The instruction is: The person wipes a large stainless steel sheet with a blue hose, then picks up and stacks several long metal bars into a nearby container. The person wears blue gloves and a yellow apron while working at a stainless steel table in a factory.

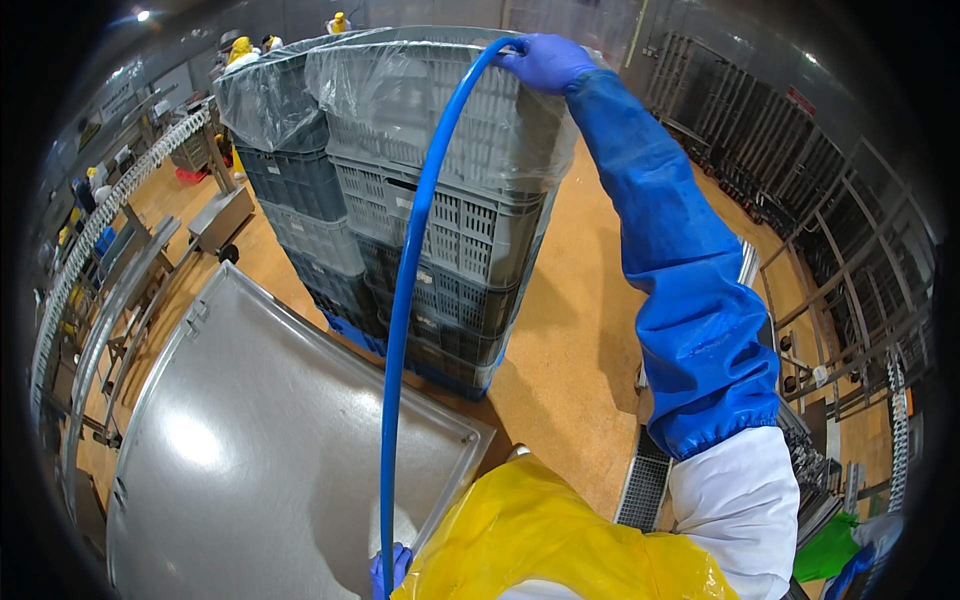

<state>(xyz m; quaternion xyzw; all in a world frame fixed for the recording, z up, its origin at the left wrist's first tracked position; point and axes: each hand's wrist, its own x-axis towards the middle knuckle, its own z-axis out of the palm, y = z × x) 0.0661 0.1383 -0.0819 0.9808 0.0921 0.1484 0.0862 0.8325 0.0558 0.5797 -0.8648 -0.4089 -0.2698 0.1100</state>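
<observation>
A long blue hose-like strip [410, 270] arches from the lower edge up to the top of a stack of grey plastic crates [440, 235]. My right hand [550, 63], in a purple-blue glove, reaches far out and pinches its upper end at the stack's near right top corner. Clear plastic film [385, 95] drapes over the upper crates. My left hand [393, 570], gloved alike, is mostly cut off at the bottom, with its fingers curled at the strip's lower part. Below and left of the stack lies a broad metal table top [250, 430].
Metal racks [840, 270] line the right side, near a floor drain grate [643, 485]. On the left stand conveyor rails [120, 240] and a wheeled metal frame [222, 218]. People in yellow head covers [240, 50] are far behind the crates. The floor [560, 400] is orange-brown.
</observation>
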